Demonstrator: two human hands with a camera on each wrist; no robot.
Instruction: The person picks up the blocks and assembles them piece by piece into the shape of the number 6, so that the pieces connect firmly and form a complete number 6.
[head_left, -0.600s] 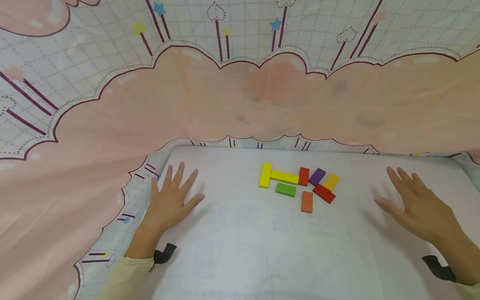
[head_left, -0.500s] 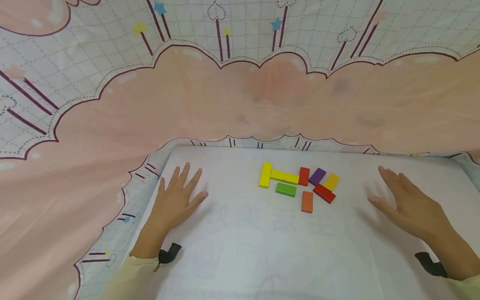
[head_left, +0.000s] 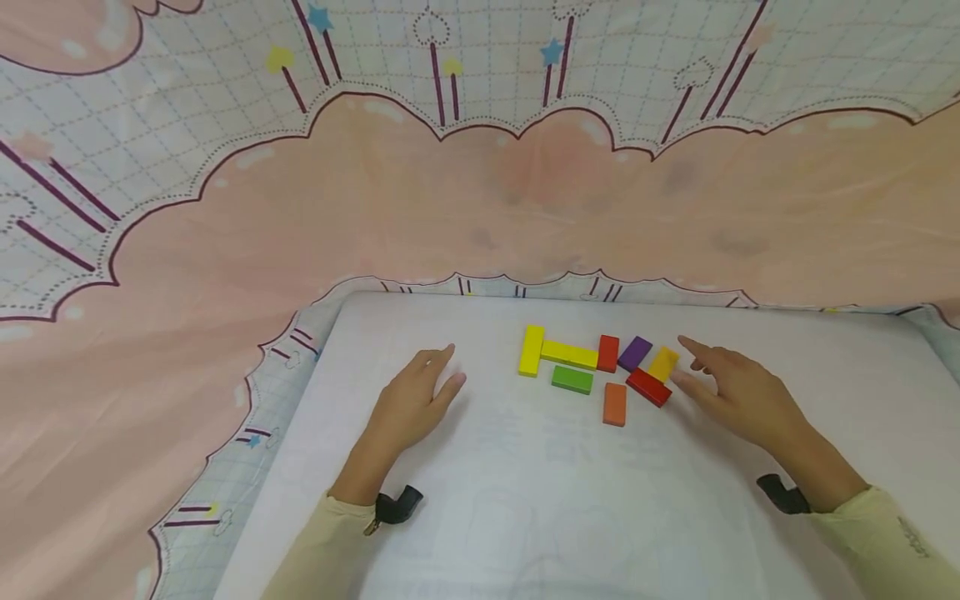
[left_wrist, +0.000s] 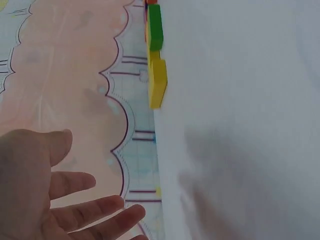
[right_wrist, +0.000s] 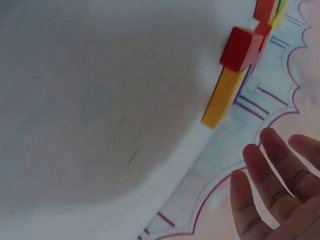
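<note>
Several coloured blocks lie grouped on the white table. At the group's left, an upright yellow block (head_left: pixel 531 351) meets a lying yellow block (head_left: pixel 569 354), which reaches a small red block (head_left: pixel 608 353). Below them are a green block (head_left: pixel 572 380) and an orange block (head_left: pixel 614 404). To the right, a purple block (head_left: pixel 635 353), an amber block (head_left: pixel 663 364) and a slanted red block (head_left: pixel 648 387) cluster together. My right hand (head_left: pixel 750 396) holds nothing; its thumb and forefinger extend toward the amber block. Left of the group, my left hand (head_left: pixel 408 404) is relaxed, with nothing in it.
The white tabletop (head_left: pixel 510 508) has its far edge against a pink and white patterned cloth (head_left: pixel 450 208), which also hangs along the left side. A black strap (head_left: pixel 399 505) is on the left wrist, another black strap (head_left: pixel 783 493) on the right.
Both hands have moved inward toward the blocks, the left rightward and the right leftward. Their spread fingers have drawn closer together. The blocks have stayed where they were.
</note>
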